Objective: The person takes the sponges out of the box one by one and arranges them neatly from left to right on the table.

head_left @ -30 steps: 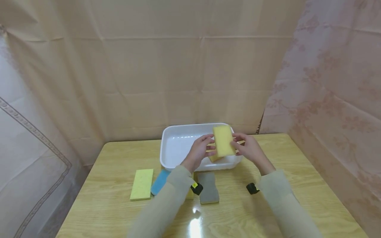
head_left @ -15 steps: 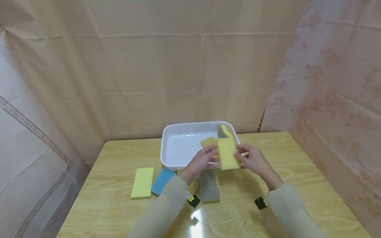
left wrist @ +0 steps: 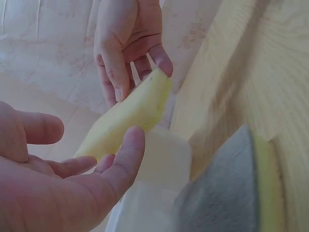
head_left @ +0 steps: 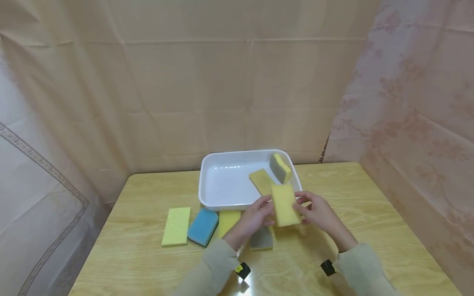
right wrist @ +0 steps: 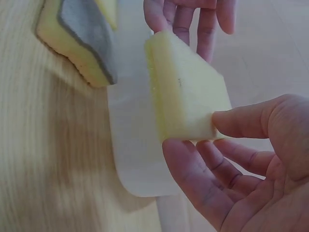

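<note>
A yellow sponge (head_left: 285,205) is held up over the front right edge of the white tray (head_left: 222,205). My right hand (head_left: 320,213) pinches its right edge between thumb and fingers, plain in the right wrist view. At the opposite edge, the fingers of my left hand (head_left: 253,220) touch the sponge (left wrist: 120,118); in the left wrist view the left thumb stands away from it. Beneath the hands, a grey-topped sponge (head_left: 261,241) lies on the table, partly hidden by the left hand. Its wavy side shows in the right wrist view.
Inside the tray, a flat yellow sponge (head_left: 262,181) lies near a grey-and-yellow sponge (head_left: 280,167) leaning at the right wall. Left of my hands on the wooden table (head_left: 133,255) are a pale yellow sponge (head_left: 176,226), a blue sponge (head_left: 203,227) and another yellow sponge (head_left: 227,222).
Both hands have come back toward me with the yellow sponge, from over the tray's right part to its front edge. The sponges inside the tray have come into view.
</note>
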Action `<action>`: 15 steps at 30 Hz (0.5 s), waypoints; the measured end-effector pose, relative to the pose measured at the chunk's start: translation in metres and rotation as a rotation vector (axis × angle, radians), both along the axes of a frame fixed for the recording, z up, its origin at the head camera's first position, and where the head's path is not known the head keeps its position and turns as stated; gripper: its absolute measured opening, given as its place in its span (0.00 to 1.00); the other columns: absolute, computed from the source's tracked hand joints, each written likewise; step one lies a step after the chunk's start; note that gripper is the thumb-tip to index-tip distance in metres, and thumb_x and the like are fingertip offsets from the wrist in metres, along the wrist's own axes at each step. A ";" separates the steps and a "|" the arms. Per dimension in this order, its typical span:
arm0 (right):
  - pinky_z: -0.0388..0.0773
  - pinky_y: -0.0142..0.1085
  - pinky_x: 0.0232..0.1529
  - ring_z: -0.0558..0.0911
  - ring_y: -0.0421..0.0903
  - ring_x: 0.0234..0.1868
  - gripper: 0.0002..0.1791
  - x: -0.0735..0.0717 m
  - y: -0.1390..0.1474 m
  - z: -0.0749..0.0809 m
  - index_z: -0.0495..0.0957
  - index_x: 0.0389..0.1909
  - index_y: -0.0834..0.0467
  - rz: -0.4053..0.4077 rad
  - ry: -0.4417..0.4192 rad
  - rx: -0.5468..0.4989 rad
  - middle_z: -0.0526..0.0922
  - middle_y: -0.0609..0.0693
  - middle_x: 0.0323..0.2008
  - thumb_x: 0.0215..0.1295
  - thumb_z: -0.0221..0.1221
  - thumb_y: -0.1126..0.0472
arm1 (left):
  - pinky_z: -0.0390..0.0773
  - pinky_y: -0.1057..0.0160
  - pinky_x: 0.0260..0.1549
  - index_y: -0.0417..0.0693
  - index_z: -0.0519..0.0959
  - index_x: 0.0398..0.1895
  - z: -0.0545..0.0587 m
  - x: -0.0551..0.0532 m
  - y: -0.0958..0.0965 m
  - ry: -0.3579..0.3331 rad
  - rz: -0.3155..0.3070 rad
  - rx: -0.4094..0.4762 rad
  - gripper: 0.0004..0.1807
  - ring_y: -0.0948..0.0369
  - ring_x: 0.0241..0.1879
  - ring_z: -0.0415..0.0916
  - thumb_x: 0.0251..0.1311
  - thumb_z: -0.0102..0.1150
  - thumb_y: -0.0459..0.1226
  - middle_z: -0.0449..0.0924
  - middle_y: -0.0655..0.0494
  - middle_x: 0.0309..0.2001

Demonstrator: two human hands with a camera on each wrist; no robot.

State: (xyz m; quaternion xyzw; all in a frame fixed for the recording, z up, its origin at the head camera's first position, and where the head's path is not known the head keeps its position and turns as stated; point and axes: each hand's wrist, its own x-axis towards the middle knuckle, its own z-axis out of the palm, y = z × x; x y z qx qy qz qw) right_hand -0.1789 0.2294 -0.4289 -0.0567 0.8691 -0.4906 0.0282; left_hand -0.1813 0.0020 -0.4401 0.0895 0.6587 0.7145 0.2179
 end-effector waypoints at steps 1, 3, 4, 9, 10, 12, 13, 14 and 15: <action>0.87 0.46 0.28 0.83 0.48 0.31 0.22 0.002 0.001 -0.001 0.73 0.62 0.68 -0.002 -0.001 0.004 0.80 0.61 0.44 0.70 0.62 0.65 | 0.82 0.54 0.52 0.40 0.63 0.75 -0.002 0.001 0.001 0.002 0.002 0.011 0.29 0.53 0.51 0.75 0.77 0.51 0.42 0.75 0.47 0.54; 0.87 0.46 0.28 0.83 0.48 0.31 0.22 0.004 0.002 -0.004 0.73 0.62 0.68 -0.001 0.003 0.015 0.80 0.61 0.44 0.70 0.62 0.65 | 0.82 0.52 0.52 0.39 0.63 0.74 -0.005 0.004 0.002 0.008 0.000 0.010 0.28 0.55 0.50 0.75 0.76 0.51 0.41 0.75 0.47 0.53; 0.86 0.45 0.27 0.83 0.48 0.31 0.22 0.005 0.002 -0.005 0.73 0.61 0.68 -0.002 0.003 0.020 0.80 0.61 0.43 0.70 0.62 0.65 | 0.82 0.51 0.53 0.38 0.64 0.74 -0.007 0.006 0.003 0.010 -0.002 0.013 0.28 0.54 0.50 0.75 0.76 0.51 0.40 0.75 0.47 0.53; 0.86 0.42 0.24 0.83 0.47 0.28 0.19 0.010 0.005 -0.012 0.74 0.59 0.68 -0.011 -0.008 0.037 0.80 0.60 0.41 0.71 0.62 0.64 | 0.82 0.48 0.53 0.41 0.64 0.74 -0.014 0.011 0.006 0.035 -0.033 -0.046 0.28 0.52 0.53 0.75 0.75 0.52 0.39 0.72 0.49 0.57; 0.85 0.41 0.24 0.82 0.47 0.28 0.19 0.011 0.005 -0.013 0.74 0.59 0.67 -0.017 -0.014 0.040 0.80 0.59 0.41 0.71 0.62 0.63 | 0.82 0.48 0.52 0.42 0.64 0.74 -0.015 0.012 0.007 0.041 -0.042 -0.055 0.28 0.51 0.53 0.75 0.75 0.53 0.39 0.71 0.49 0.58; 0.85 0.41 0.23 0.82 0.47 0.27 0.19 0.013 0.006 -0.014 0.73 0.59 0.67 -0.018 -0.018 0.046 0.81 0.59 0.40 0.72 0.62 0.63 | 0.82 0.48 0.51 0.46 0.65 0.74 -0.018 0.014 0.009 0.060 -0.058 -0.077 0.28 0.51 0.53 0.76 0.74 0.54 0.39 0.70 0.49 0.59; 0.85 0.41 0.23 0.82 0.47 0.27 0.20 0.014 0.006 -0.015 0.73 0.59 0.67 -0.018 -0.020 0.050 0.81 0.58 0.40 0.72 0.62 0.63 | 0.82 0.48 0.51 0.48 0.65 0.75 -0.018 0.015 0.010 0.069 -0.069 -0.085 0.28 0.51 0.53 0.76 0.74 0.54 0.40 0.70 0.49 0.59; 0.85 0.41 0.23 0.82 0.47 0.27 0.20 0.014 0.007 -0.016 0.73 0.59 0.67 -0.019 -0.024 0.049 0.80 0.58 0.40 0.72 0.62 0.62 | 0.82 0.48 0.51 0.48 0.64 0.75 -0.019 0.016 0.011 0.075 -0.075 -0.086 0.29 0.51 0.53 0.77 0.74 0.54 0.40 0.70 0.49 0.59; 0.85 0.41 0.23 0.82 0.47 0.27 0.20 0.014 0.007 -0.017 0.73 0.59 0.67 -0.023 -0.029 0.050 0.80 0.58 0.40 0.72 0.62 0.62 | 0.82 0.48 0.51 0.47 0.64 0.75 -0.020 0.017 0.012 0.083 -0.077 -0.093 0.29 0.52 0.52 0.77 0.74 0.55 0.39 0.70 0.48 0.60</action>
